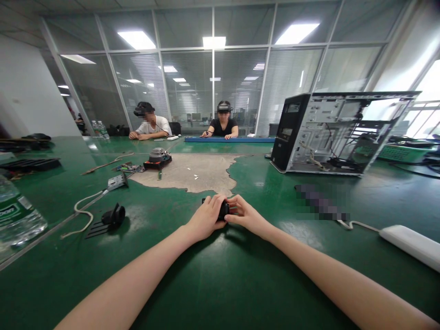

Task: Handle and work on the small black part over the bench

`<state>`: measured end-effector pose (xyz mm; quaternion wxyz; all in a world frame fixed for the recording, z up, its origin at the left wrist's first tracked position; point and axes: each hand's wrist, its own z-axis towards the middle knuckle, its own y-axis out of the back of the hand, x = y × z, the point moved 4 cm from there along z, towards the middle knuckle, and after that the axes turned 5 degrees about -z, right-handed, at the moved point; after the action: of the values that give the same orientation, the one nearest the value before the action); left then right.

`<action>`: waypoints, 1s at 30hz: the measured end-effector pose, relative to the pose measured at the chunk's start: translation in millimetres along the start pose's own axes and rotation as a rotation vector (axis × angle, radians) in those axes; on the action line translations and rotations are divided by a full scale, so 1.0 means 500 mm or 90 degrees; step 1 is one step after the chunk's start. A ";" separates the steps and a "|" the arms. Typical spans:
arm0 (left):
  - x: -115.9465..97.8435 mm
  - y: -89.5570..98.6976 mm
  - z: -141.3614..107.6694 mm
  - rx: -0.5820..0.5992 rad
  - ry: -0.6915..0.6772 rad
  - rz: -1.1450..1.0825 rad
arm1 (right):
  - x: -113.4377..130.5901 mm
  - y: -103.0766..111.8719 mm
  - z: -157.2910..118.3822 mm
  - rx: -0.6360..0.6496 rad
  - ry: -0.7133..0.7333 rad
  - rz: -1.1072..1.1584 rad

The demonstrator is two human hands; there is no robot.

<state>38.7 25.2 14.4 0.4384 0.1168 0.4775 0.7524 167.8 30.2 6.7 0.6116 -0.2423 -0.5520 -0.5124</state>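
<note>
Just above the green table, in the middle of the head view, a small black part [224,210] sits between my two hands. It is mostly covered by fingers, so its kind cannot be made out. My left hand [207,215] is closed over it from the left and above, the thumb underneath. From the right, the fingertips and thumb of my right hand [245,215] pinch its side. On the left lies a black plastic piece [115,215] with a round end and flat prongs. Past it is a small metal bracket [117,182].
A computer case [292,133] with its side off stands at the right. A white power strip [412,243] and a blurred dark object [319,201] lie nearer. A water bottle [20,215] is at left. Beyond, a speaker-like unit [157,158] stands; two people sit across the table.
</note>
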 end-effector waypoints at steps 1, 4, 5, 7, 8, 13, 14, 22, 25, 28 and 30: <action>-0.001 0.000 0.000 -0.001 -0.003 0.000 | 0.001 0.000 0.001 -0.006 -0.006 0.003; -0.001 0.001 0.001 -0.004 0.000 -0.012 | -0.006 0.002 0.009 -0.049 -0.029 0.004; 0.000 0.000 0.001 -0.004 0.004 -0.017 | -0.010 0.002 0.011 -0.061 -0.034 0.005; 0.002 -0.001 0.002 0.000 0.010 -0.022 | -0.018 0.002 0.015 -0.074 -0.043 0.007; 0.003 -0.002 0.003 0.002 0.012 -0.021 | -0.022 0.002 0.015 -0.071 -0.048 0.004; 0.004 -0.002 0.003 0.008 0.017 -0.006 | -0.017 0.003 0.007 -0.002 -0.015 -0.025; 0.003 -0.001 0.002 0.009 0.015 -0.004 | -0.014 0.003 0.005 0.009 -0.008 -0.025; -0.003 -0.001 0.002 0.007 -0.002 -0.009 | -0.012 0.004 0.012 -0.054 -0.046 -0.014; -0.001 -0.002 0.003 0.007 0.007 -0.016 | -0.015 0.004 0.012 -0.037 -0.052 -0.017; -0.001 -0.003 0.002 0.003 0.015 -0.018 | -0.009 0.004 0.007 -0.015 -0.016 -0.020; -0.002 -0.003 0.000 0.001 0.015 -0.011 | -0.003 0.002 0.002 -0.006 0.017 -0.013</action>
<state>40.1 24.9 13.4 0.4389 0.1040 0.4846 0.7495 168.6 31.8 5.9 0.6124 -0.2331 -0.5438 -0.5243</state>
